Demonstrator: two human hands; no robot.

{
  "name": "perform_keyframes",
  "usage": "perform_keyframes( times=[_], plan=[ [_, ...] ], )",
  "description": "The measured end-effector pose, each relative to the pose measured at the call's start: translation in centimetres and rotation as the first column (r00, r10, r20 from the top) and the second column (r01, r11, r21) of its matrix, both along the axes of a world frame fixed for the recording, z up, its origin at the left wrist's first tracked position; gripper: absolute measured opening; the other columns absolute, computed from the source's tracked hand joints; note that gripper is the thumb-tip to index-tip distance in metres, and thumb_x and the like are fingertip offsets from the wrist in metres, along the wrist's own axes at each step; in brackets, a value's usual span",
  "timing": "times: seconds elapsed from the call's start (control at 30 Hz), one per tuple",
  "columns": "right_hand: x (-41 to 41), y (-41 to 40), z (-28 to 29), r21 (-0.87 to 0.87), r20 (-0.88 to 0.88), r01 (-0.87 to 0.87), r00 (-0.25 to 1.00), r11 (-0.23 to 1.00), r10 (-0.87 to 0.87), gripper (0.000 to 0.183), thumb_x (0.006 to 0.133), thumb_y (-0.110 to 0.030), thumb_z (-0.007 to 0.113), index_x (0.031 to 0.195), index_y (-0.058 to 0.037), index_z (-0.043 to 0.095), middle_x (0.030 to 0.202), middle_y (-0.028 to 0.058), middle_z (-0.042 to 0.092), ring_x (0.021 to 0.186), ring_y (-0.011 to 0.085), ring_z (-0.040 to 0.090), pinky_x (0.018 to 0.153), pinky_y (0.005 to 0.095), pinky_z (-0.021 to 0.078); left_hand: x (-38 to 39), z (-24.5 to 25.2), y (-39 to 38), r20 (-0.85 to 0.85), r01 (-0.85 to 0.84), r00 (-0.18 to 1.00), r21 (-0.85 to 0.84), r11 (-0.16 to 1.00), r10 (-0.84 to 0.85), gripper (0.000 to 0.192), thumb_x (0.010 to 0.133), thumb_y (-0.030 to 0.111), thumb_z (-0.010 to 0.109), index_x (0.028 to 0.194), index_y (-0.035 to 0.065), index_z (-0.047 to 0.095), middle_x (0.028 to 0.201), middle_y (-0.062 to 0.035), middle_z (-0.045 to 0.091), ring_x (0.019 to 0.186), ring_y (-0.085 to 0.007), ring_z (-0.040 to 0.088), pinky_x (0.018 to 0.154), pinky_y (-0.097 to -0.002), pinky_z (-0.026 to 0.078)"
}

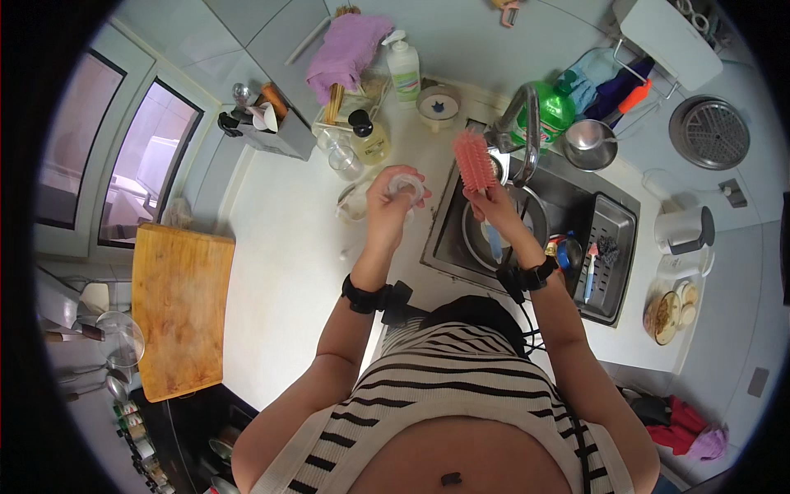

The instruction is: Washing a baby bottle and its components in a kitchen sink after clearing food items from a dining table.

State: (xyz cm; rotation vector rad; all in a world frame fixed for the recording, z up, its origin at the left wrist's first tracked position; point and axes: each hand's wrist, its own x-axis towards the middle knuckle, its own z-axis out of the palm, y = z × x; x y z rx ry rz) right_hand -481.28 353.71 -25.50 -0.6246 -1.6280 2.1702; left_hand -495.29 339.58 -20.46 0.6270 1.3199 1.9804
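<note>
My left hand [387, 216] grips a small translucent round piece [405, 183], perhaps a cup or ring, above the white countertop [290, 272]. In my right hand [507, 217] is a bottle brush with pink bristles [474, 162], held bristles up over the sink; its blue handle [494, 242] points down. Below that hand, a round metal basin [541, 213] sits in the steel sink [441, 247]. The chrome faucet [531, 123] rises just beyond the brush. Behind my left hand, a clear container [353, 200] stands on the counter, partly hidden.
Clear glasses [345, 162], a pump bottle [406, 74] and a yellowish soap bottle [373, 145] stand at the back. A drain tray [608, 272] holds another brush [590, 275] and a scourer [608, 249]. A wooden cutting board [182, 309] lies left; a green bottle [546, 111] stands behind the faucet.
</note>
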Motion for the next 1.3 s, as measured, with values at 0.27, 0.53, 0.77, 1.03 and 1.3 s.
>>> perform_keyframes(
  times=[0.27,0.53,0.77,1.03,1.3],
  plan=[
    [2.9,0.2,1.2,-0.005,0.000,-0.004,1.000,1.000,0.004,0.023,0.084,-0.008,0.055,0.104,-0.0069,0.044,0.067,-0.0034,0.044,0.049,0.0035,0.038,0.041,0.0196,0.0292,2.2,1.1,1.0,0.029,-0.058,0.998,-0.031,0.998,0.059,0.031,0.064,-0.014,0.033,0.083,-0.0004,0.053,0.076,-0.0112,0.057,0.057,-0.0194,0.057,0.048,-0.0257,0.043],
    [3.9,-1.1,3.2,0.014,-0.071,-0.004,0.997,1.000,0.005,0.025,0.083,-0.009,0.057,0.105,-0.0076,0.045,0.068,-0.0048,0.045,0.046,0.0027,0.037,0.039,0.0194,0.0284,2.4,0.7,0.9,0.201,0.079,0.975,0.104,0.991,-0.099,0.026,0.062,-0.016,0.030,0.068,0.0047,0.045,0.058,-0.0066,0.047,0.044,-0.0137,0.041,0.032,-0.0227,0.023],
    [2.7,-2.6,6.8,0.081,-0.082,0.078,0.994,0.994,-0.072,0.026,0.081,-0.012,0.060,0.104,-0.0066,0.050,0.071,-0.0041,0.049,0.046,0.0018,0.039,0.040,0.0184,0.0298,3.6,3.0,0.0,0.359,0.225,0.869,0.325,0.919,-0.339,0.025,0.076,-0.011,0.042,0.063,0.0104,0.041,0.054,0.0003,0.038,0.042,-0.0098,0.030,0.031,-0.0207,0.021],
    [2.0,-4.5,10.6,0.111,-0.102,-0.039,0.994,0.993,0.050,0.018,0.080,-0.009,0.063,0.094,-0.0029,0.055,0.067,-0.0013,0.054,0.041,0.0027,0.037,0.037,0.0188,0.0257,3.9,5.0,-2.5,0.294,0.347,0.813,0.449,0.824,-0.503,0.017,0.075,-0.008,0.043,0.069,0.0080,0.043,0.061,-0.0026,0.042,0.040,-0.0114,0.033,0.032,-0.0222,0.023],
    [2.2,-5.5,10.8,0.007,-0.108,-0.145,0.984,0.989,0.145,0.015,0.080,-0.009,0.061,0.092,-0.0014,0.057,0.063,-0.0010,0.052,0.041,0.0029,0.037,0.037,0.0186,0.0241,4.0,5.4,-3.7,0.307,0.402,0.741,0.510,0.761,-0.597,0.009,0.076,-0.001,0.044,0.078,0.0072,0.045,0.068,-0.0060,0.046,0.041,-0.0147,0.038,0.035,-0.0235,0.027]
  ],
)
